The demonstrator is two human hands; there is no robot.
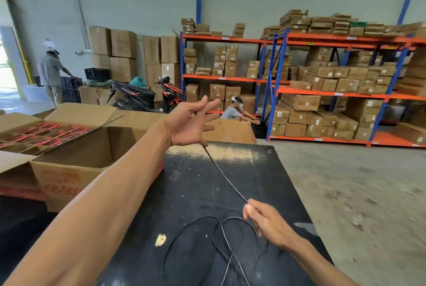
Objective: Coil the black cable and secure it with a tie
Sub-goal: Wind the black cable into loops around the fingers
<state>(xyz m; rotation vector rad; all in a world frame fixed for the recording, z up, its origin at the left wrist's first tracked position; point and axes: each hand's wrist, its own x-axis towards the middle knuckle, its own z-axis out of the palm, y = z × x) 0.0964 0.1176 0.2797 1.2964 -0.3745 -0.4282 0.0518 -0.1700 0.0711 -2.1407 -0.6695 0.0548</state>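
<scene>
A thin black cable (227, 182) runs taut across the black table (198, 196) between my two hands. My left hand (191, 122) is stretched out over the table's far edge, fingers spread, with the cable's far end pinched near the thumb. My right hand (265, 221) pinches the cable at the near end of the straight stretch. Below it the rest of the cable lies on the table in loose crossing loops. No tie is visible.
An open cardboard box (69, 170) stands against the table's left side, with red-and-black packs in a flat box behind it. Concrete floor lies to the right. Shelving with cartons, two scooters and two other people are far behind.
</scene>
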